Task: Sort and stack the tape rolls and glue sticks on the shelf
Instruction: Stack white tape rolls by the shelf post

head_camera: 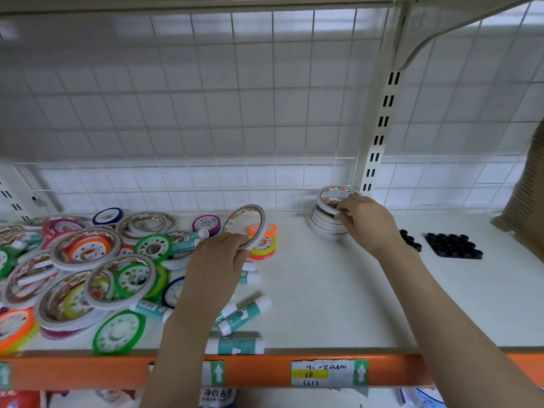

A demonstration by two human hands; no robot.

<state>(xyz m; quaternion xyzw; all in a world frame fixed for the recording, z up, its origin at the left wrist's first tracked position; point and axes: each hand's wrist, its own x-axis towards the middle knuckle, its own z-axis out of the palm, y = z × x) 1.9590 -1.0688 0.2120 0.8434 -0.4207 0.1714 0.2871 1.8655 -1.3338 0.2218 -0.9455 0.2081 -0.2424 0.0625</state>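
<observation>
A jumble of tape rolls (85, 269), white double-sided and coloured ones, covers the left of the white shelf (338, 304). Teal-and-white glue sticks (244, 315) lie among them and near the front edge. My left hand (217, 260) grips a white tape ring (245, 225), held tilted on edge above the pile. At the back, a stack of white tape rolls (325, 223) stands by the upright. My right hand (365, 222) pinches the top ring (334, 195), which sits tilted on that stack.
A white wire grid (206, 113) backs the shelf, with a slotted upright (379, 131) behind the stack. Black round items (453, 245) lie to the right, next to a brown cardboard piece (527, 195). An orange price rail (265, 371) runs along the front edge.
</observation>
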